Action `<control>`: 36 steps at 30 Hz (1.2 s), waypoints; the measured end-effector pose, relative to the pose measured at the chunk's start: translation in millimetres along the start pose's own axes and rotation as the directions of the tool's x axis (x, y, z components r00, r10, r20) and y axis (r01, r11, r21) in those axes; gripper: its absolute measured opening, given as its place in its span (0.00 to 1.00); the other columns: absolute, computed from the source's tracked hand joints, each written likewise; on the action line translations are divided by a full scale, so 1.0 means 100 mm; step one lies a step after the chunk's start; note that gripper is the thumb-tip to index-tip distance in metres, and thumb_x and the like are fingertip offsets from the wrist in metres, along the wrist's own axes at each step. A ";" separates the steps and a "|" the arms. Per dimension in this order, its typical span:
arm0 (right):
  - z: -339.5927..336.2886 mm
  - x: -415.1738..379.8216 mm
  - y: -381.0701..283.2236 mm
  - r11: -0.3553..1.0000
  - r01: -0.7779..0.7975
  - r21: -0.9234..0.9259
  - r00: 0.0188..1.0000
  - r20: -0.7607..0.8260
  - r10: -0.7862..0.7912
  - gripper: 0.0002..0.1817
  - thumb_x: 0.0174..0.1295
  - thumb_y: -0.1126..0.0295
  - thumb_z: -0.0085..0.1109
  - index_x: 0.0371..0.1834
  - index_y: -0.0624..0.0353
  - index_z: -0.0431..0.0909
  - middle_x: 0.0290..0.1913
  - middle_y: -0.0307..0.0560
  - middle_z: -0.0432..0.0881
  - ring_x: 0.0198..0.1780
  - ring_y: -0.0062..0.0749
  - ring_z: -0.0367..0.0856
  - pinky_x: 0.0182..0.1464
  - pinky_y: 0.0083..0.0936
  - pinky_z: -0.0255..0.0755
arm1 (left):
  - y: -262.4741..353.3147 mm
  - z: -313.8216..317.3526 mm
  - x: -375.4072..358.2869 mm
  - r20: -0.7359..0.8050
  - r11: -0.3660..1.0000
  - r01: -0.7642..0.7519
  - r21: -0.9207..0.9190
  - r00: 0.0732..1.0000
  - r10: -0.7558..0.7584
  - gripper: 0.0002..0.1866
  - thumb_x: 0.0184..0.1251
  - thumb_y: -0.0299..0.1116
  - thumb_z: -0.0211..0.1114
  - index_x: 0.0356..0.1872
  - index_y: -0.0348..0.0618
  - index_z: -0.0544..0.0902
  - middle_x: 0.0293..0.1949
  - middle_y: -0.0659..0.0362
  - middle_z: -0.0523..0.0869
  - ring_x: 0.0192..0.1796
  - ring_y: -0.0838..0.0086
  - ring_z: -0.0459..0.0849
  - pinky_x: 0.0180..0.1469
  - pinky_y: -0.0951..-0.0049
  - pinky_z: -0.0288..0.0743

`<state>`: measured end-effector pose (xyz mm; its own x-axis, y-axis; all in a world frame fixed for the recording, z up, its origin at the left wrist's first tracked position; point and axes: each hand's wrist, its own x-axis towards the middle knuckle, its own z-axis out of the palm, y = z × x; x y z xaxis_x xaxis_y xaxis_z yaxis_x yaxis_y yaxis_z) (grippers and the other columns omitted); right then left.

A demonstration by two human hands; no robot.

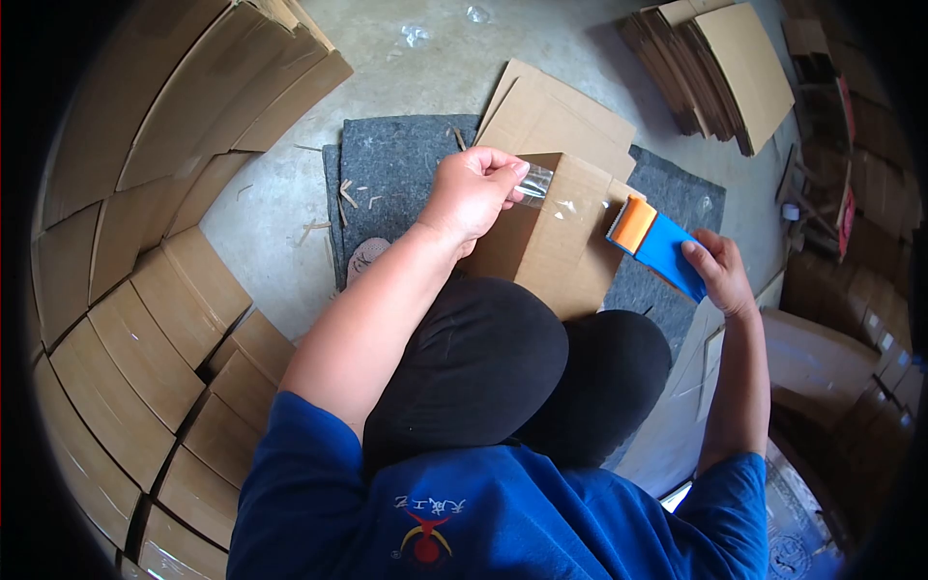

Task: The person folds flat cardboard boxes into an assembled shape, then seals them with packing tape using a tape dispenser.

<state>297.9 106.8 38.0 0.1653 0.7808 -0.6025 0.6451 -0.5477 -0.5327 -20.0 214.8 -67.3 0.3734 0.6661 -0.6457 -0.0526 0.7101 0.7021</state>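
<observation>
A brown cardboard box (580,251) stands on the floor just in front of my knees. My left hand (477,193) pinches the end of a strip of clear packing tape (535,184) at the box's upper left edge. The strip reaches onto the box's side. In my right hand (723,273) is a blue and orange tape dispenser (657,242), its orange toothed end close to the right side of the box. My right fingers wrap round the blue handle.
Flat cardboard sheets (556,116) lie behind the box on a dark grey mat (396,155). Stacked cartons (126,358) line the left. A stack of flattened cardboard (739,68) stands at the back right. Crumpled clear plastic (416,36) lies on the concrete floor.
</observation>
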 end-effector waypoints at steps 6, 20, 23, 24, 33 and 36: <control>-0.01 0.00 0.00 1.000 0.000 -0.004 1.000 0.003 0.000 0.26 0.64 0.47 0.61 0.33 0.65 0.80 0.24 0.37 0.74 0.29 0.20 0.71 0.32 0.25 0.67 | -0.07 0.06 -0.03 -0.058 0.954 -0.269 0.134 0.959 0.279 0.05 0.69 0.26 0.66 0.37 0.34 0.85 0.29 0.59 0.87 0.30 0.80 0.83 0.34 0.78 0.78; 0.00 0.02 -0.01 1.000 0.003 -0.016 1.000 0.002 -0.003 0.28 0.62 0.44 0.61 0.31 0.65 0.79 0.23 0.38 0.73 0.28 0.21 0.71 0.31 0.26 0.67 | 0.01 0.00 -0.03 -0.027 0.987 -0.101 0.122 0.994 0.105 0.05 0.73 0.29 0.65 0.42 0.39 0.83 0.33 0.64 0.84 0.33 0.83 0.80 0.39 0.80 0.77; 0.01 0.01 -0.03 1.000 -0.001 0.002 1.000 -0.015 0.001 0.28 0.62 0.44 0.61 0.30 0.65 0.78 0.23 0.38 0.73 0.28 0.21 0.71 0.31 0.27 0.68 | 0.02 0.03 -0.04 0.000 0.996 -0.080 0.036 0.997 0.080 0.05 0.71 0.29 0.66 0.42 0.39 0.82 0.33 0.65 0.83 0.34 0.83 0.79 0.39 0.81 0.76; 0.01 0.02 -0.02 1.000 -0.006 0.001 1.000 -0.010 0.006 0.28 0.62 0.44 0.61 0.30 0.65 0.78 0.23 0.38 0.72 0.28 0.21 0.71 0.31 0.27 0.68 | 0.04 0.04 -0.04 0.004 0.996 -0.078 0.030 0.997 0.078 0.05 0.71 0.28 0.67 0.42 0.39 0.82 0.33 0.65 0.83 0.34 0.83 0.79 0.39 0.81 0.76; 0.00 0.02 0.00 1.000 -0.009 -0.009 1.000 0.003 0.009 0.27 0.62 0.45 0.61 0.29 0.64 0.78 0.23 0.38 0.72 0.29 0.21 0.71 0.31 0.27 0.67 | -0.17 -0.02 0.13 0.046 0.993 -0.093 0.079 0.995 0.089 0.07 0.69 0.26 0.68 0.44 0.40 0.81 0.35 0.64 0.83 0.35 0.82 0.79 0.40 0.80 0.75; 0.00 0.02 -0.01 1.000 -0.014 -0.008 1.000 0.005 0.014 0.27 0.62 0.45 0.61 0.29 0.64 0.78 0.23 0.38 0.72 0.29 0.21 0.71 0.31 0.27 0.67 | -0.34 -0.02 0.25 0.122 0.996 -0.089 0.000 0.989 0.089 0.08 0.70 0.26 0.67 0.46 0.41 0.80 0.36 0.65 0.83 0.37 0.82 0.79 0.42 0.80 0.74</control>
<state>297.7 108.9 37.3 0.1706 0.7714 -0.6130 0.6487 -0.5562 -0.5194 -10.2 207.7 -107.8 0.4773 0.6937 -0.5394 -0.0860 0.6478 0.7569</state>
